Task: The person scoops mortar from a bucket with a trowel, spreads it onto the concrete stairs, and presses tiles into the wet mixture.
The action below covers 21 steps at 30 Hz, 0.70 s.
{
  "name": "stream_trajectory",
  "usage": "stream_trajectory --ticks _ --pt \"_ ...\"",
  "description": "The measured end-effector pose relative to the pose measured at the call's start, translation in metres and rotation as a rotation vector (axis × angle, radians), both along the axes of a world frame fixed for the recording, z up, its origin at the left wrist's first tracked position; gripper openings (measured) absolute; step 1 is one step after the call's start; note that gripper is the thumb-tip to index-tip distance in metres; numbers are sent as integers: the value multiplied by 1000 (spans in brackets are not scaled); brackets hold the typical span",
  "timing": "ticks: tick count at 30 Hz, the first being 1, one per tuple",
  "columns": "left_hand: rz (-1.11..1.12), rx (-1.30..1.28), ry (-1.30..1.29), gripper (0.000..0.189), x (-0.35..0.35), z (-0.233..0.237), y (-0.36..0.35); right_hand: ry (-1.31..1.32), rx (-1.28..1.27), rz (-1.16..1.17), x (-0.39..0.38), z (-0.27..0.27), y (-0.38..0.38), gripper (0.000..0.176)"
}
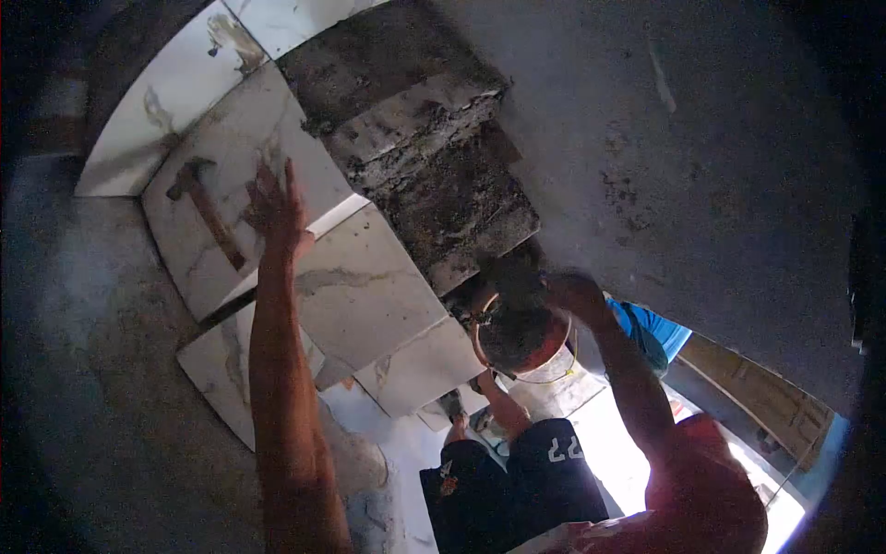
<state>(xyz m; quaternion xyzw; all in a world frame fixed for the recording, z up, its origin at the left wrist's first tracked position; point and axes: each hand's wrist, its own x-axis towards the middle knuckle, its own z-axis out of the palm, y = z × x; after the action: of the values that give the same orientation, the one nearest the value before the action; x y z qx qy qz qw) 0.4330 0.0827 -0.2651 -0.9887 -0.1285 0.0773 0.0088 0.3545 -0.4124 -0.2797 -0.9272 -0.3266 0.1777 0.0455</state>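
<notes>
My left hand (277, 210) is spread out with its palm down on a white marbled tile (305, 138) of a step, and holds nothing. To its left on the same tile lies a hammer (210, 214) with a wooden handle. My right hand (568, 294) is at the upper rim of a bucket (544, 355) of dark mortar. Its fingers are in shadow and blurred, next to a dark lump or tool (512, 284) that I cannot make out. Rough dark mortar (452, 194) covers the steps between the tiles and the wall.
Lower marbled tiles (360, 286) step down toward my legs (512, 480). A grey wall (701, 185) rises on the right. Behind my right arm are a blue object (651, 332) and a brown board or box (761, 392). More tiles (185, 102) stand at the upper left.
</notes>
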Motion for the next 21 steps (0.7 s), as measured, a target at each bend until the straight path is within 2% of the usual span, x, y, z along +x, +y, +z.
stream_trajectory --ticks 1,2,3,6,8,9,10,12,13,15,17,19,21 --pt "-12 6 -6 111 3 -2 0 130 -146 -132 59 51 82 23" --pt "-17 49 48 112 4 0 -1 58 -211 145 98 32 111 23" --pt "-21 101 103 112 5 1 3 110 -187 -195 127 46 144 21" --pt "-91 132 0 114 3 -22 19 -9 -103 -132 119 104 153 22" --pt "-135 130 90 111 7 12 0 125 -118 -403 79 118 127 21" --pt "-137 141 178 109 8 28 -7 84 101 -495 57 116 112 23" --pt "-161 156 178 109 7 34 -12 42 325 -589 33 107 98 25" --pt "-105 117 199 110 5 41 -17 568 379 -1027 -8 79 85 30" --pt "-135 131 212 110 4 38 -14 582 393 -1057 -38 42 85 30" --pt "-116 157 210 115 9 24 -6 72 260 -578 -83 -33 93 31" --pt "-107 165 225 117 7 24 -8 1252 978 -1362 -49 19 132 25" --pt "-88 166 260 119 -1 15 0 1440 1459 -1816 -32 18 182 23" --pt "-122 144 257 122 1 -4 20 1369 1509 -1841 -13 18 214 22"
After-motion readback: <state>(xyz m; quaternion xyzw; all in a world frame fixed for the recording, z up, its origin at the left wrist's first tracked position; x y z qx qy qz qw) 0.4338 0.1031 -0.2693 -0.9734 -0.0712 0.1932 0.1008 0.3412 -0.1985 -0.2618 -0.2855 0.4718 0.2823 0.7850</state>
